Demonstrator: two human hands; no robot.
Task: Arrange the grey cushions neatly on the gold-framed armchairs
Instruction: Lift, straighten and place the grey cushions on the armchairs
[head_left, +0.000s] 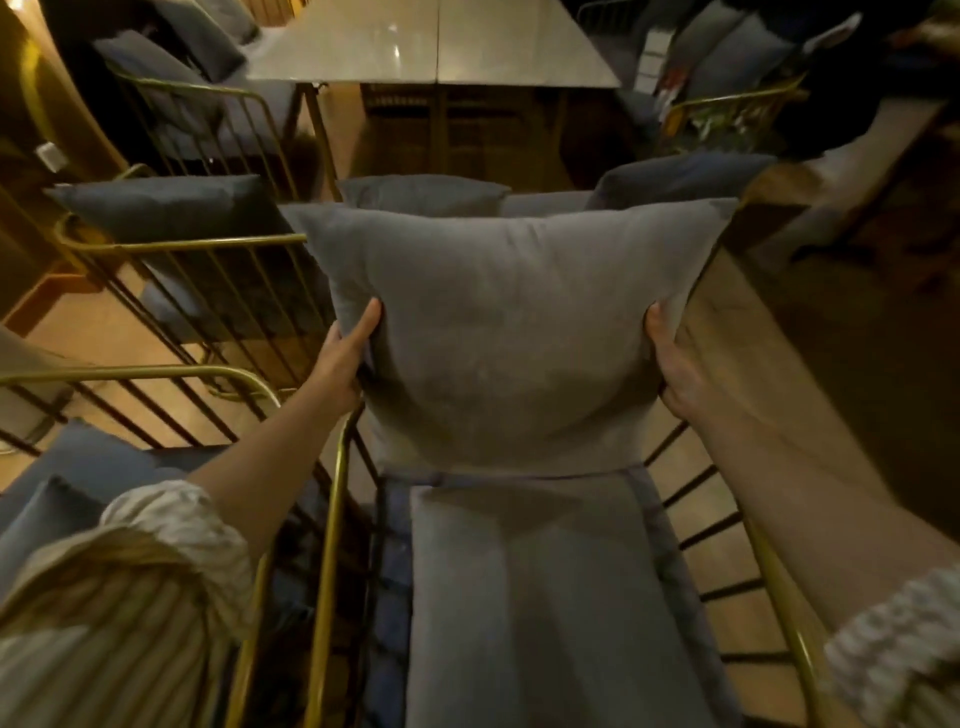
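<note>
A large square grey cushion (511, 332) stands upright in the middle of the view, held by both sides. My left hand (345, 358) grips its left edge and my right hand (672, 364) grips its right edge. Its lower edge meets the back of the grey seat pad (535, 597) of the gold-framed armchair (330, 545) right below me. Behind it, the tops of two more grey cushions (423, 195) (680, 176) show. Another grey cushion (166, 205) rests on the gold-framed armchair (182, 244) to the left.
A pale stone-topped table (436, 47) stands ahead. More gold-framed armchairs with grey cushions sit at the far left (171, 83), far right (737, 57) and near left (78, 467). A wooden ledge (779, 332) runs along the right. The floor is wood.
</note>
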